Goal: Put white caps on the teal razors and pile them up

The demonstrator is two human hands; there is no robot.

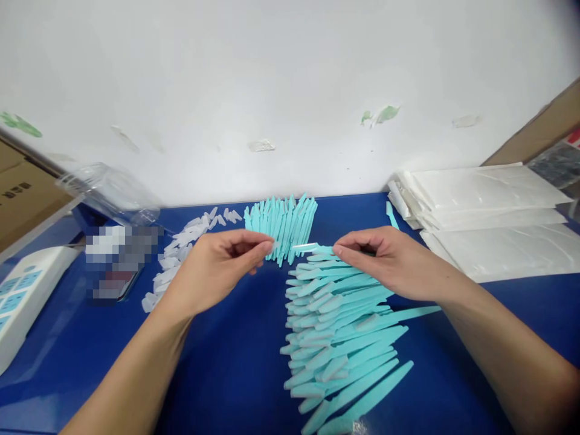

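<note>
My right hand (392, 263) pinches a turquoise eyebrow razor (324, 248) by its handle, the bare blade pointing left. Between the thumb and fingertips of my left hand (220, 263) is a small translucent blade cap (275, 246), mostly covered by the fingers. A short gap separates the cap from the blade tip. Below my right hand lies a large heap of razors (335, 338), their capped ends facing left. Behind both hands, a second bunch of razors (281, 223) points away toward the wall. Loose blade caps (181, 244) are strewn behind my left hand.
White plastic packets (493, 190) are stacked at the right, near a lone razor (391, 214). At the left are a power strip (34, 302), a clear plastic container (109, 190), a cardboard box (29, 181) and a pixelated item (120, 266). A white wall (290, 90) borders the blue table (222, 374).
</note>
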